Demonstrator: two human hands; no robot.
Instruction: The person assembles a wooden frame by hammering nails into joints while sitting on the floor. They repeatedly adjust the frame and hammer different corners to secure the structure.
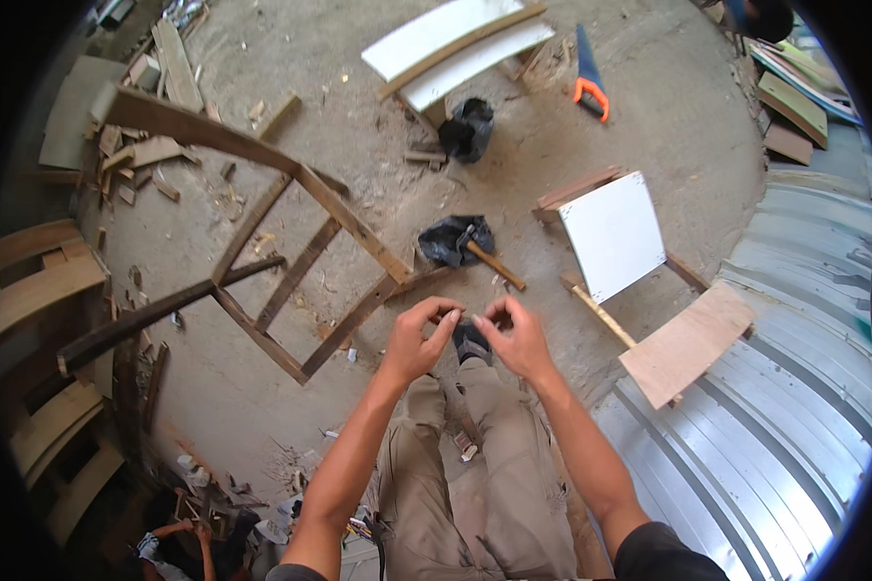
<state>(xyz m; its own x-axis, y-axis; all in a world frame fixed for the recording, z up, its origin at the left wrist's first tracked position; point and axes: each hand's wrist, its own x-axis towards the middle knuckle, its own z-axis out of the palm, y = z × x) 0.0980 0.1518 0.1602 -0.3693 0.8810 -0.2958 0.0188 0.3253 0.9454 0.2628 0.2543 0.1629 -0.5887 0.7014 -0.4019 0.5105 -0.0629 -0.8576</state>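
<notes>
Before me, my left hand [422,336] and my right hand [516,335] are raised close together above my legs, a small gap between their fingertips. Thumb and forefinger are brought together on each hand; whatever they pinch, if anything, is too small to make out. Just beyond them, a hammer [495,264] with a wooden handle leans its head on a crumpled black plastic bag [443,242]. Left of my hands stands an open wooden frame [301,271] of joined bars. To the right is a small wooden chair with a white seat panel [612,235] and a plywood backrest [689,345].
A handsaw [591,79] with an orange handle lies far right. Beyond the bag stand a white-topped wooden piece [455,48] and a black bag-like container [469,132]. Wood offcuts [155,150] litter the left. Ribbed metal sheeting [746,436] borders the right. Another person [179,542] is at lower left.
</notes>
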